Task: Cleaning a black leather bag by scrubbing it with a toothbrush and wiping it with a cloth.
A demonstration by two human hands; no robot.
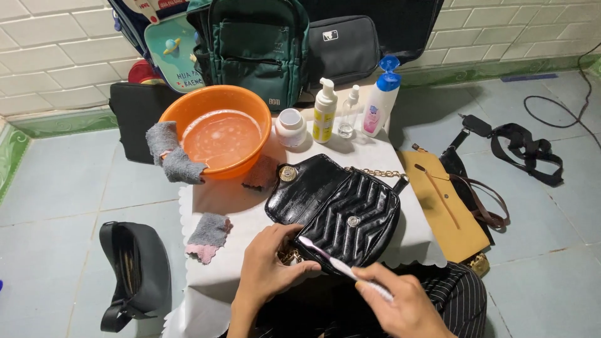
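The glossy black quilted handbag (341, 209) is lying flap-open; the left hand (269, 266) is gripping its near edge while the right hand (400, 303) is clasping a pink toothbrush (341, 266) against it.

White tiled wall (50, 56), pale blue floor tiles (538, 250), perhaps evenly lit.

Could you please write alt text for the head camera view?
A person's right hand holds a toothbrush against a black quilted handbag steadied by the left hand on a white-covered table, beside an orange basin of soapy water.
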